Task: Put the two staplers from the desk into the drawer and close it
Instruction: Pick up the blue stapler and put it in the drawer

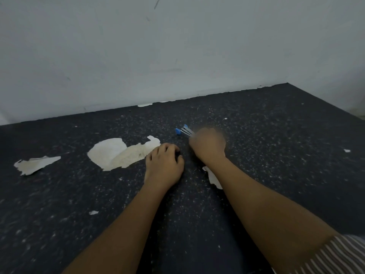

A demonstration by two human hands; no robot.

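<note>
Scuffed dark bench point(276, 155) against a pale wall: the right hand point(207, 147) grips the blue stapler point(184, 131), its long axis running far-left. Just beside it, the left hand point(164, 165) closes over a dark object, probably the second stapler.

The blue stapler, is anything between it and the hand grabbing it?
No. The right hand is already closed on the blue stapler; only its front end sticks out. The drawer is not in view.
</note>
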